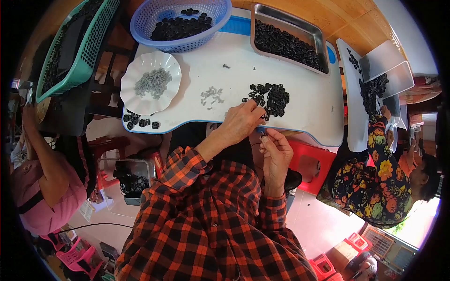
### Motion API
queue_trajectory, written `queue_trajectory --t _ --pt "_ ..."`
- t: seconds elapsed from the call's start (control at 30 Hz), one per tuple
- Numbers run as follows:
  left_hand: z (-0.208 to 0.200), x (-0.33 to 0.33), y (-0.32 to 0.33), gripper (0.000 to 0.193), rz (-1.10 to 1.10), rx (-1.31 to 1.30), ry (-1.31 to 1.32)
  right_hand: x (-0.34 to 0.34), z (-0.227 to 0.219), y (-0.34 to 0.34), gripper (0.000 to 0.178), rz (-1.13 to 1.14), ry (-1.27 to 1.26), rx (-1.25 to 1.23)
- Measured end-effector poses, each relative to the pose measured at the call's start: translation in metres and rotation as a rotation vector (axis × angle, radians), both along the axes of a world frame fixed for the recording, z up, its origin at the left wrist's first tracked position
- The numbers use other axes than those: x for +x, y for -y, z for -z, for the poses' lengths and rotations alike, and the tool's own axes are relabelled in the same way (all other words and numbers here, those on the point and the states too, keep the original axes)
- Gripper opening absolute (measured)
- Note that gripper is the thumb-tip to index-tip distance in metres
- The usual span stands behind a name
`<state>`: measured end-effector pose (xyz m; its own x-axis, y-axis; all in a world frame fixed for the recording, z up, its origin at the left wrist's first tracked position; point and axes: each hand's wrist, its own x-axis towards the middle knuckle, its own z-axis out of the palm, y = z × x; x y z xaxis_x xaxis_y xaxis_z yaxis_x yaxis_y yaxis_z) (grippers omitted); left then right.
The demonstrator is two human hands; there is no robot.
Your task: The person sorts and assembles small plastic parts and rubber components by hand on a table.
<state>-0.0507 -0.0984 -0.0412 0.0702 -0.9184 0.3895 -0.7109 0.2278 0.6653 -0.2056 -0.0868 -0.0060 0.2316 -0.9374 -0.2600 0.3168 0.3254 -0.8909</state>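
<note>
Left hand (241,121) at black pile (279,100), right hand (275,158) pinching small piece (263,133)

Head view: left hand narrow, at the pile's near edge on the white table (201,68); can't tell if gripping. Right thumb and finger nearly together on the piece, by the table's near edge; kind unclear. Best done: light pinch, one piece at a time. Counts: two hands, one plate (130,66), one blue basket (178,46), one metal tray (287,19); pile uncountable.

Pcs (279,99) are blk, tbl (206,61) wht, bskt (187,46) blu, shirt (206,220) org/blk plaid.
</note>
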Motion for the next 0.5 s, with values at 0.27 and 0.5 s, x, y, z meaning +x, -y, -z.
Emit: queue_trajectory --t 0.27,0.5 --pt "0.001 0.005 -0.001 0.02 0.009 -0.069 -0.162 0.005 -0.004 0.0 0.02 -0.023 -0.017 0.012" --pt "-0.005 0.016 -0.007 0.016 0.056 0.116 -0.714 0.007 -0.002 0.004 0.019 -0.002 0.0 -0.021"
